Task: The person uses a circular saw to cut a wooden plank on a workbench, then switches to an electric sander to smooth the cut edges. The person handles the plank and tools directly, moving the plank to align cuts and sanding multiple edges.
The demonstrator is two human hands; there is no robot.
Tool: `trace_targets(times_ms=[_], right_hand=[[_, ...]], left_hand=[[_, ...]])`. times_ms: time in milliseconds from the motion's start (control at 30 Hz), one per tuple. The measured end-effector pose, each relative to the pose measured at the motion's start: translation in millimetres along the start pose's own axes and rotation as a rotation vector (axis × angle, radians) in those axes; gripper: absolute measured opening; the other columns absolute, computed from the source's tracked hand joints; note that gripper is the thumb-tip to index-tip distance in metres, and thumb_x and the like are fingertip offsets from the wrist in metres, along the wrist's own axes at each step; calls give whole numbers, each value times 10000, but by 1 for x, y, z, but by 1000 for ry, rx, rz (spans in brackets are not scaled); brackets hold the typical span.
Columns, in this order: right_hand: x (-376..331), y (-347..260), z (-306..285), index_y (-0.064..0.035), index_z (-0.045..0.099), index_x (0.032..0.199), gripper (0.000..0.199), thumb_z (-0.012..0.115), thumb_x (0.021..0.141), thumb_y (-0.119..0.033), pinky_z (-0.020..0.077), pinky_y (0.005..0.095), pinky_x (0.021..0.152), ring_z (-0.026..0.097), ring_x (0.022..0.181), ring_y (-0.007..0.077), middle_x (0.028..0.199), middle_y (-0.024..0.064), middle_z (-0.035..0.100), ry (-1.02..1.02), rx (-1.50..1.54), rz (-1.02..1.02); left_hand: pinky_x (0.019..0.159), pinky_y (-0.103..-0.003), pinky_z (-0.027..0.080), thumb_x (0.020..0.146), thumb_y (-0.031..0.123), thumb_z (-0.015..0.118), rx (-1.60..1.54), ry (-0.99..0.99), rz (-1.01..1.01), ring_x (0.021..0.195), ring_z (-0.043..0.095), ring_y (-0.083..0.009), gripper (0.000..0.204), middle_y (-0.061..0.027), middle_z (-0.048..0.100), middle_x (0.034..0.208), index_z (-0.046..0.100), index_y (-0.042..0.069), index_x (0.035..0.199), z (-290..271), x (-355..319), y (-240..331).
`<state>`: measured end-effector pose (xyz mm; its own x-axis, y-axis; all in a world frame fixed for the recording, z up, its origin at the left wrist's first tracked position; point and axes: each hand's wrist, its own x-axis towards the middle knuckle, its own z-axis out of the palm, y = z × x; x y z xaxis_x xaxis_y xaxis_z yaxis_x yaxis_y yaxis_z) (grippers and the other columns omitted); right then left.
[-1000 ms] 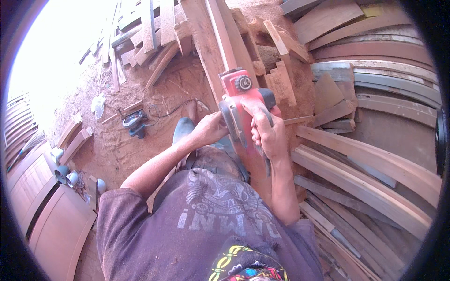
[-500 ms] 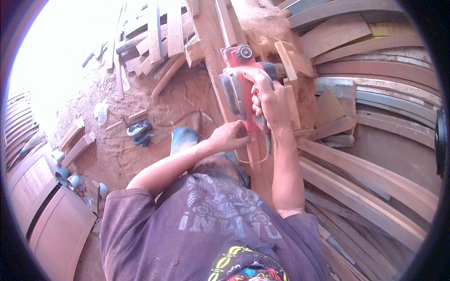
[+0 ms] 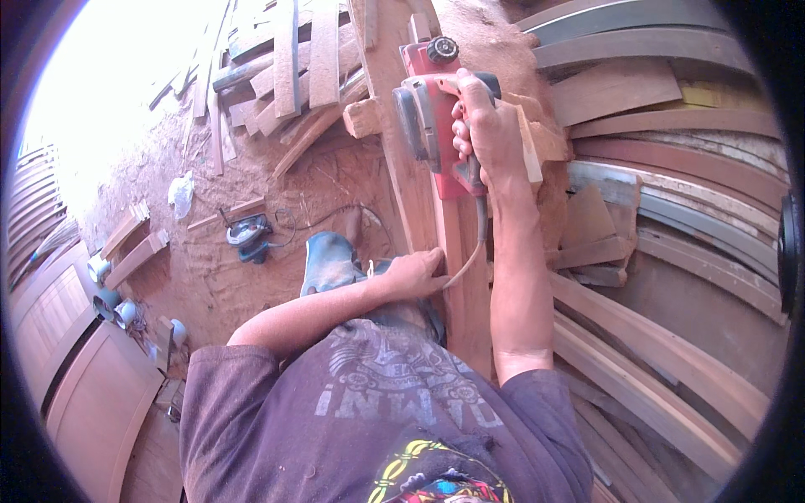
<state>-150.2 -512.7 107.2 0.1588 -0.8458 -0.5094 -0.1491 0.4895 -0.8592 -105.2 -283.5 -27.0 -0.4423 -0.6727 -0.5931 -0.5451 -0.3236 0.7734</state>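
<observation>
A red electric planer (image 3: 444, 186) with a black front knob sits on a long, narrow wooden strip (image 3: 454, 230). My right hand (image 3: 490, 138) is wrapped round its rear handle, arm stretched forward. The strip lies lengthwise on a wider wooden beam (image 3: 408, 197) running away from me. Nearer my body, my left hand (image 3: 412, 275) grips the strip's left edge with bent fingers; part of the grip is hidden. From the planer's back, its cable (image 3: 481, 235) loops down close to that hand.
Long boards (image 3: 671, 335) are stacked along the right side. Offcuts (image 3: 289, 67) and sawdust cover the ground at the far left. A blue-grey power tool (image 3: 248, 235) lies on the ground to the left, and framed wooden panels (image 3: 105, 402) stand at the lower left.
The planer has moved forward along the strip with my right hand. My left hand has drawn back a little toward me and is now farther from the planer, at the strip's edge.
</observation>
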Motion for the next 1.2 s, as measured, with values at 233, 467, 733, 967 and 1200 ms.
trace_targets(times_ms=[233,467,733,967,1200], right_hand=[[69,-29,19,-29,755,907,408,638,991,-411,416,295,440,513,495,94,636,10,558,-6,-95,-43],[137,-49,37,-24,630,853,545,669,990,-550,372,269,450,473,499,78,642,-8,507,-29,-9,-260],[91,-28,6,-26,620,981,616,576,1052,-636,337,281,472,411,506,103,642,-17,425,-43,269,-428],[-111,87,-108,2,656,1042,636,525,1091,-618,348,266,462,437,509,79,702,-25,483,199,69,-235],[-301,196,-154,-10,627,1006,571,577,1088,-573,376,256,457,471,507,85,639,-22,480,695,180,162]], left_hand=[[912,-586,539,980,601,662,-38,-46,18,1132,687,-469,606,-256,721,1183,583,18,1127,-1,-2,-4],[869,-551,554,978,588,674,-12,70,96,1063,705,-456,585,-240,732,1081,571,23,1091,4,-9,-8],[916,-578,542,981,667,622,15,-8,61,1124,690,-470,668,-247,729,1182,589,27,1172,-10,-6,-9],[928,-557,547,985,651,626,19,31,98,1106,712,-454,670,-262,743,1136,618,0,1146,-4,3,-12],[930,-533,584,869,669,752,-66,322,-128,1068,726,-505,839,-365,725,1090,579,-84,1195,8,-3,14]])
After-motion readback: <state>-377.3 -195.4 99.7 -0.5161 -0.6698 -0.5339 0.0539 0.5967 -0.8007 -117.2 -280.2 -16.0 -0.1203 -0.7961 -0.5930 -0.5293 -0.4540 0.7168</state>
